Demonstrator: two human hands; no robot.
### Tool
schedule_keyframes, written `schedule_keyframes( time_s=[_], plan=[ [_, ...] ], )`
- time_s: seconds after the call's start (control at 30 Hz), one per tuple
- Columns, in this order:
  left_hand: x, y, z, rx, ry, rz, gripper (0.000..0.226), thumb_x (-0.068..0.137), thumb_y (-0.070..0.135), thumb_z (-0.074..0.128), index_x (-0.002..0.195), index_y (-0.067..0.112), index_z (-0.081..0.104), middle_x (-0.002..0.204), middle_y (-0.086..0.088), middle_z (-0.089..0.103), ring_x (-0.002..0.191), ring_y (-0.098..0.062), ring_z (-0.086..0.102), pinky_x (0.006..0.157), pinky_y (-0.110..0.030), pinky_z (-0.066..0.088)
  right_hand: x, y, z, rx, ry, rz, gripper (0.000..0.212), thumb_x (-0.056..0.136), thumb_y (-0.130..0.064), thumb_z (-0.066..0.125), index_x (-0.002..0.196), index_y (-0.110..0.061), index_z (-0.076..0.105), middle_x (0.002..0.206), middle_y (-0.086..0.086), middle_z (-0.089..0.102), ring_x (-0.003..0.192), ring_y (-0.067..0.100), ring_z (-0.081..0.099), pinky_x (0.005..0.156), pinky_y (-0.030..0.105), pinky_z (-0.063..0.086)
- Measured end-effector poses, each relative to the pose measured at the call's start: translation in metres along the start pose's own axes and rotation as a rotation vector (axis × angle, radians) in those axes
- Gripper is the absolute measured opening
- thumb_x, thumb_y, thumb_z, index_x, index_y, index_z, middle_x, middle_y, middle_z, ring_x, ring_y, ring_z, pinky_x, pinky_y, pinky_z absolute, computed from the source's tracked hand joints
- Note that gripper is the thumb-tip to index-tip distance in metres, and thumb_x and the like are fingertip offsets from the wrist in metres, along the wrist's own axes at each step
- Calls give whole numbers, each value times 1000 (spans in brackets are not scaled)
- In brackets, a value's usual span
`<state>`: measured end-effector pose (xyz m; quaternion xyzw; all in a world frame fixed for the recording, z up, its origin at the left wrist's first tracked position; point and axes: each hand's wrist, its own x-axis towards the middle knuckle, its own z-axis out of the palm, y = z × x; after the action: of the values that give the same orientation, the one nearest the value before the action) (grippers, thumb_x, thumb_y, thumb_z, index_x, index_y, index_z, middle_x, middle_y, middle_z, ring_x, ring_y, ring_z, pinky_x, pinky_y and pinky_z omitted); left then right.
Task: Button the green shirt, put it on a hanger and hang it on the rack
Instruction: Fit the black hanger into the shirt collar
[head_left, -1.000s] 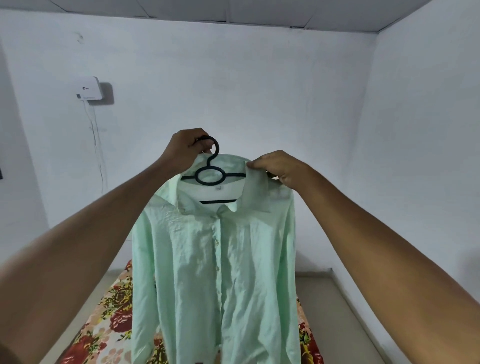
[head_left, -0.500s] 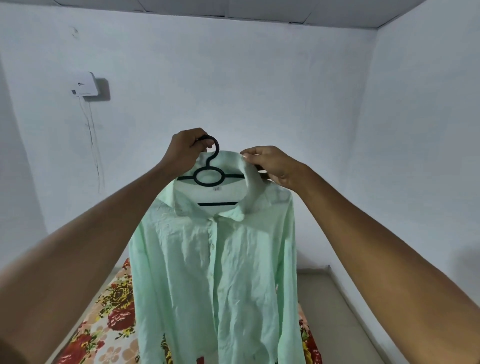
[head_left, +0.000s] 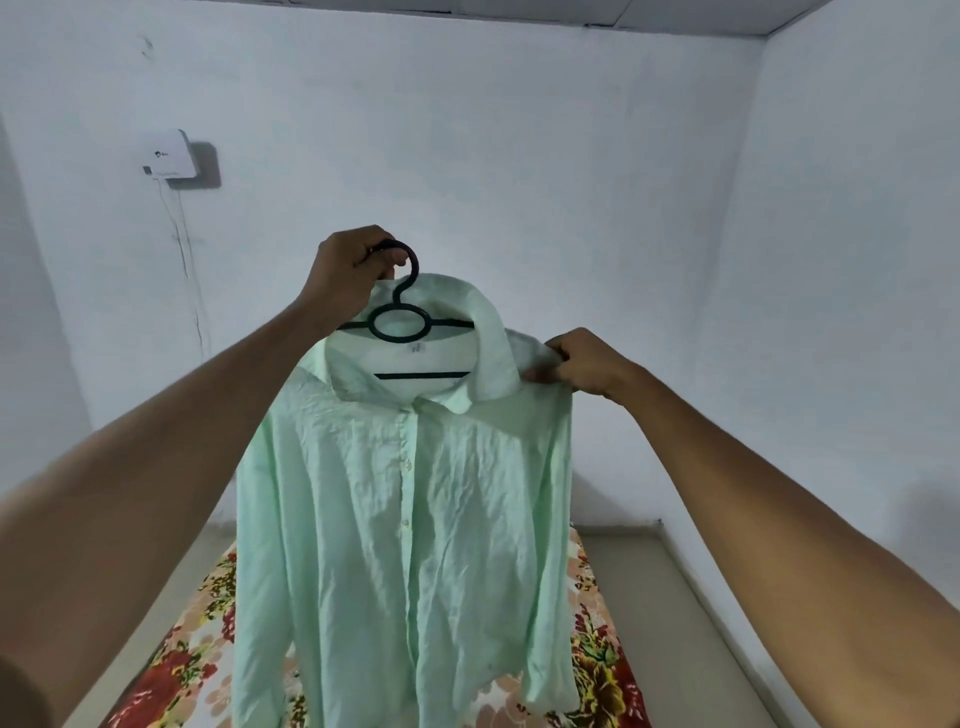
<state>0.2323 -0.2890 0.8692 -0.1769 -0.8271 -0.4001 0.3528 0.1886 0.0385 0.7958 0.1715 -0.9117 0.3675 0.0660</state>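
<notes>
The pale green shirt (head_left: 405, 519) hangs buttoned on a black hanger (head_left: 399, 322), held up in front of me at chest height. My left hand (head_left: 348, 275) is shut on the hanger's hook at the top. My right hand (head_left: 587, 364) pinches the shirt's right shoulder seam, just past the collar. The collar stands up around the hanger's ring. The shirt's sleeves hang down at both sides. No rack is in view.
A flowered mattress (head_left: 171, 675) lies on the floor below the shirt. White walls close the room ahead and to the right. A small white box (head_left: 169, 158) with a cable is fixed on the left of the far wall.
My right hand has slid from the collar outward to the shirt's right shoulder. My left hand has stayed on the hook, and the shirt now hangs wider on the hanger.
</notes>
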Motion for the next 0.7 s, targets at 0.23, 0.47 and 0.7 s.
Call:
schedule_keyframes(
  time_s=[0.23, 0.47, 0.7],
  plan=[
    [-14, 23, -19, 16, 16, 26, 15, 101, 15, 63, 96, 6, 73, 75, -1, 64, 60, 4, 54, 64, -7, 41, -17, -21, -17, -90, -39, -63, 35, 74, -31, 94, 99, -16, 75, 93, 7, 73, 88, 22, 68, 78, 36, 57],
    [-42, 61, -30, -7, -8, 67, 12, 98, 16, 66, 96, 9, 75, 76, -3, 67, 69, -8, 59, 70, -21, 46, -56, -86, -10, -26, -63, -269, 45, 71, -39, 95, 109, -24, 77, 105, -7, 78, 96, 10, 73, 82, 28, 58],
    [-86, 106, -76, 51, 4, 126, 18, 98, 18, 67, 101, 3, 76, 73, 3, 66, 62, 2, 57, 68, -14, 45, -116, -120, -11, 0, -28, -258, 40, 74, -37, 94, 91, -4, 78, 80, 8, 66, 73, 16, 57, 69, 34, 42]
  ],
)
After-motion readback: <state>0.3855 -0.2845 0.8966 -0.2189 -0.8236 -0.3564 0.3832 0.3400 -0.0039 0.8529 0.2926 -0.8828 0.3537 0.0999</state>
